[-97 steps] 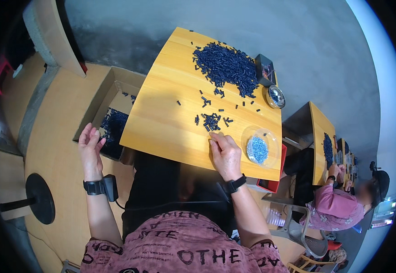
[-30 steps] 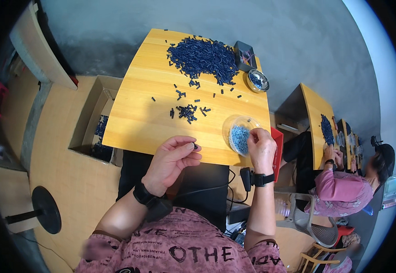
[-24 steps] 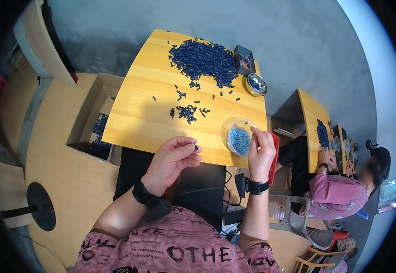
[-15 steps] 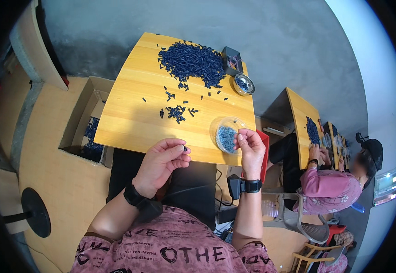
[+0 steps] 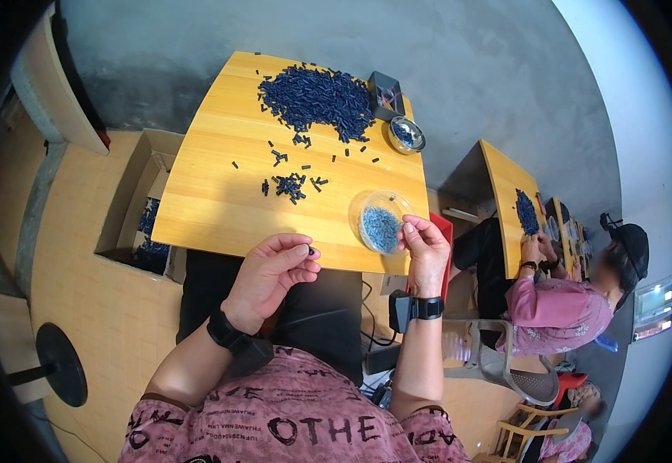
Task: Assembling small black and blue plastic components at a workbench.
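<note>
Between the thumb and fingers of my left hand [image 5: 274,270] is a small dark cylindrical piece [image 5: 310,250], held just off the table's near edge. My right hand [image 5: 425,245] is pinched at the right rim of a clear round tub [image 5: 388,199]. Small blue-grey pieces [image 5: 381,228] lie in the tub; whatever is between the right fingertips is too small to make out. Beyond my hands a little cluster of dark blue cylindrical pieces [image 5: 290,186] lies on the wooden table [image 5: 205,185]. A large heap of the same pieces [image 5: 317,99] covers the far part.
A metal bowl [image 5: 406,136] and a black box [image 5: 387,95] stand at the far right. Left of the table is a cardboard box [image 5: 112,231] with dark pieces inside. A red bin [image 5: 441,224] is beside the right edge. Another person [image 5: 556,309] works at a second table [image 5: 503,193].
The view has shifted slightly, moving the table a little left and up in the picture. Both hands keep nearly the same pose, the left still gripping its dark piece.
</note>
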### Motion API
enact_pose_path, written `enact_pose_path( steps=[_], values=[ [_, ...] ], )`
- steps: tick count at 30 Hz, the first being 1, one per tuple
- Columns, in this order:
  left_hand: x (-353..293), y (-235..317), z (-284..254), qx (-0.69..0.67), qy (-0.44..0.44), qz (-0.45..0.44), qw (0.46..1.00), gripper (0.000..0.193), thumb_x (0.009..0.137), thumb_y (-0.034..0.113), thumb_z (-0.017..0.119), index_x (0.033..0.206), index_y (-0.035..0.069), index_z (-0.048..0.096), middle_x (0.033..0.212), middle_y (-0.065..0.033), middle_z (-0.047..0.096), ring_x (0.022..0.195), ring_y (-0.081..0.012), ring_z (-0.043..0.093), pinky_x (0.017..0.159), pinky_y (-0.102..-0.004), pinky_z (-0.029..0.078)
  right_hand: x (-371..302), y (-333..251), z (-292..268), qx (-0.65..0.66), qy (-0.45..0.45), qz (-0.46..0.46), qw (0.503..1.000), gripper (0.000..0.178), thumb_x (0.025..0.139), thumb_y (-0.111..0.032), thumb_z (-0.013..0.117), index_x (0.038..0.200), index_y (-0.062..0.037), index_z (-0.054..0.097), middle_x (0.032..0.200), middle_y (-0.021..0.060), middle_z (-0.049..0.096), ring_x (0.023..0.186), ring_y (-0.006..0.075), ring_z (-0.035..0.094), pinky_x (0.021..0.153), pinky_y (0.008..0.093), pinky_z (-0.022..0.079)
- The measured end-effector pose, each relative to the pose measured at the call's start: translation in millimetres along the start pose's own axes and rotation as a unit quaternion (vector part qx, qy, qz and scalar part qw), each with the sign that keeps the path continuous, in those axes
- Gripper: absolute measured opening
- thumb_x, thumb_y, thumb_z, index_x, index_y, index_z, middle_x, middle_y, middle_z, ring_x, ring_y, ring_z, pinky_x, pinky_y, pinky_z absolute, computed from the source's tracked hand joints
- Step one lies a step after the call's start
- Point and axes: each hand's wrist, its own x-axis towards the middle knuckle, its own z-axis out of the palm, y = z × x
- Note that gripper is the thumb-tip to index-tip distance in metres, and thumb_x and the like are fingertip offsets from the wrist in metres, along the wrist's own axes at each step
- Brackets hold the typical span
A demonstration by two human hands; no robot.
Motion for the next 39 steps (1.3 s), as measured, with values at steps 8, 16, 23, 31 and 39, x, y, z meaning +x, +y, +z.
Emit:
enact_pose_path(
  steps=[8,16,23,31,39],
  values=[
    [2.3,-3.4,-2.1,0.008,0.004,-0.005,1.0,0.017,0.097,0.006,0.06,0.112,0.001,0.062,0.097,-0.0124,0.069,0.082,-0.0188,0.07,0.073,-0.0309,0.06,2.5,-0.4,-3.0,-0.053,-0.006,-0.016,0.998,0.011,0.088,0.001,0.069,0.098,0.0017,0.072,0.087,0.0067,0.07,0.07,0.0122,0.064,0.061,0.0245,0.051],
    [4.0,-6.4,-0.2,0.02,0.016,-0.011,1.0,0.017,0.096,0.005,0.059,0.112,0.0,0.062,0.096,-0.0127,0.069,0.081,-0.0189,0.07,0.072,-0.0302,0.06,31.7,7.0,15.7,-0.515,-0.097,-0.222,0.822,0.016,0.072,-0.006,0.075,0.089,-0.0027,0.074,0.085,0.0173,0.067,0.084,0.0358,0.066,0.077,0.0431,0.052],
    [3.0,-3.6,-6.0,0.018,0.028,-0.004,0.999,0.017,0.096,0.006,0.06,0.112,0.0,0.062,0.096,-0.0128,0.069,0.082,-0.0189,0.069,0.072,-0.0301,0.06,46.3,19.5,24.3,-0.601,-0.124,-0.234,0.754,0.008,0.073,-0.01,0.075,0.079,-0.0048,0.074,0.082,0.0164,0.068,0.08,0.034,0.066,0.073,0.0443,0.053],
    [6.9,-5.0,-7.4,0.015,0.025,-0.006,1.0,0.017,0.096,0.005,0.06,0.112,0.0,0.062,0.096,-0.0124,0.069,0.08,-0.0185,0.07,0.071,-0.0295,0.06,41.9,18.6,23.2,-0.556,-0.094,-0.274,0.779,0.01,0.073,-0.009,0.074,0.082,-0.0057,0.073,0.083,0.0147,0.067,0.084,0.0332,0.066,0.075,0.043,0.053],
    [6.1,-3.7,-5.3,0.013,0.025,-0.006,1.0,0.016,0.096,0.005,0.06,0.111,0.0,0.062,0.095,-0.0122,0.069,0.08,-0.018,0.07,0.071,-0.0294,0.06,48.5,17.7,30.2,-0.583,-0.108,-0.221,0.774,0.011,0.073,-0.01,0.075,0.084,-0.0065,0.074,0.086,0.0131,0.068,0.086,0.0328,0.067,0.076,0.0419,0.053]
  ],
)
